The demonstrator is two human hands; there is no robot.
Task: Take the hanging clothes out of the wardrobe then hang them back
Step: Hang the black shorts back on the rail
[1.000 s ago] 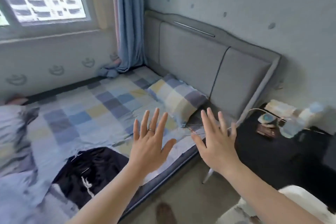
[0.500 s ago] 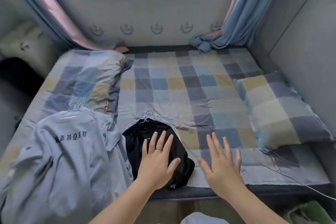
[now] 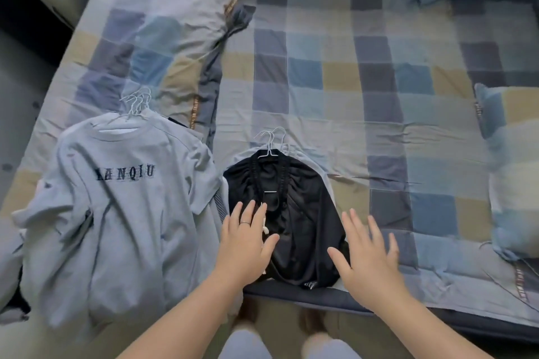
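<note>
Two hands, both spread flat, fingers straight, holding nothing: left hand over the black garment's near left part, right hand at its near right corner, by the bed's near edge. Two hangered heaps counted: black garment centre, grey T-shirt left, overhanging that edge. Open checked sheet runs beyond and right to one pillow.

Soft, even, bluish daylight with only faint shadows and no glare, while motion blur smears the whole frame, worst at the corners and the right-hand pillow, with wide-angle bending at the edges.
</note>
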